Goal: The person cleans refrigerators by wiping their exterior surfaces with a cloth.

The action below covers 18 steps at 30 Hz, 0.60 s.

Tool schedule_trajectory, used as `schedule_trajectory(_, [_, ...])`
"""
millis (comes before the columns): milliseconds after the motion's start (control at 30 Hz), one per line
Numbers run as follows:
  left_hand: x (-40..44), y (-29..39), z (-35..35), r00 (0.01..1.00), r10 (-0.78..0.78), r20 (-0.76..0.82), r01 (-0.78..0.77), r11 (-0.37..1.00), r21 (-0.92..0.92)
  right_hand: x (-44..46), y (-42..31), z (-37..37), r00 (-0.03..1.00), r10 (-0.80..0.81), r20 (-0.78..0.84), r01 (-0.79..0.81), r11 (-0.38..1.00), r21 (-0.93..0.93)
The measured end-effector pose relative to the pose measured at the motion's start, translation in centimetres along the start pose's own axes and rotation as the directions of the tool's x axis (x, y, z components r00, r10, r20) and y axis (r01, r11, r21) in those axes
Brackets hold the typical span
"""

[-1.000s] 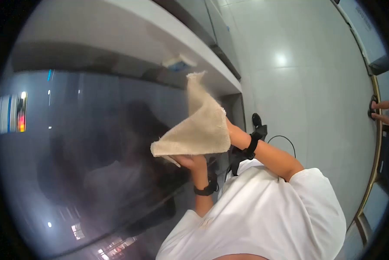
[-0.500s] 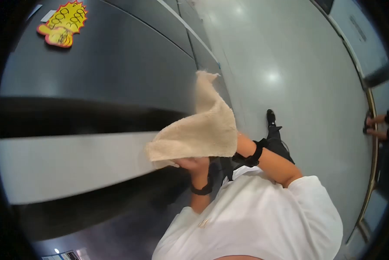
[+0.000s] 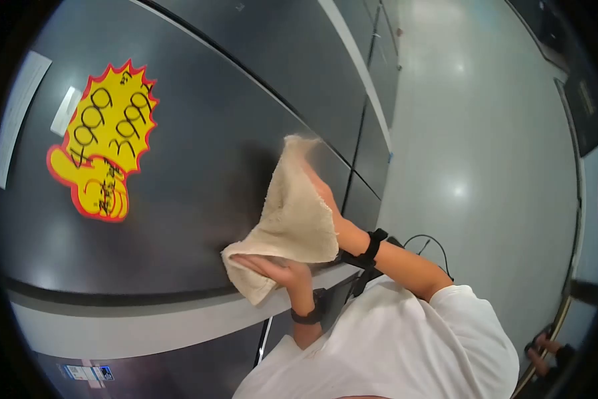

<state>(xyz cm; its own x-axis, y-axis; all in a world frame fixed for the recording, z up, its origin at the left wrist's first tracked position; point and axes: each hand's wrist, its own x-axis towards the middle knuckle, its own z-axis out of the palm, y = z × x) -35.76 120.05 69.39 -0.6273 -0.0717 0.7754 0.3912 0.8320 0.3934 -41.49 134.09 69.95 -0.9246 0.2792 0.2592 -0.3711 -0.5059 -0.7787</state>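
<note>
A beige cloth [image 3: 292,223] with a fuzzy surface hangs between my two hands, over a dark glossy panel [image 3: 199,199] that looks like an appliance door. My left hand [image 3: 275,269] is at the cloth's lower edge, its fingers tucked into a fold. Behind the cloth's right side is my right hand [image 3: 327,199], gripping it; most of its fingers are hidden. The cloth's upper corner is blurred. Whether the cloth touches the panel I cannot tell.
A yellow and red price sign [image 3: 112,139] sits on the panel at left, beside a white label [image 3: 20,120]. A light strip [image 3: 146,332] borders the panel below. Shiny floor [image 3: 465,133] runs along the right, where another person's hand [image 3: 545,346] shows.
My view has shifted, so the panel and price sign appear larger and lower. The cloth is spread more upright, and my right hand has moved up and shows more beside it.
</note>
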Motion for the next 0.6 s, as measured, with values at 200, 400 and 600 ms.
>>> schedule_trajectory(200, [1.8,-0.2,8.5,0.999,-0.003,0.050,-0.012,0.957,0.289,7.5,9.3,-1.8,0.976,-0.148,0.162,0.183,0.956,-0.230])
schedule_trajectory(400, [6.8,3.3,18.7,0.996,0.019,0.085,-0.054,0.902,0.429,19.3,4.3,-6.9,0.719,-0.501,0.481,0.687,0.408,-0.601])
schedule_trajectory(600, [10.1,6.3,27.7,0.992,0.062,0.108,-0.092,0.948,0.304,25.8,7.3,-13.6,0.697,-0.514,0.500,0.711,0.410,-0.571])
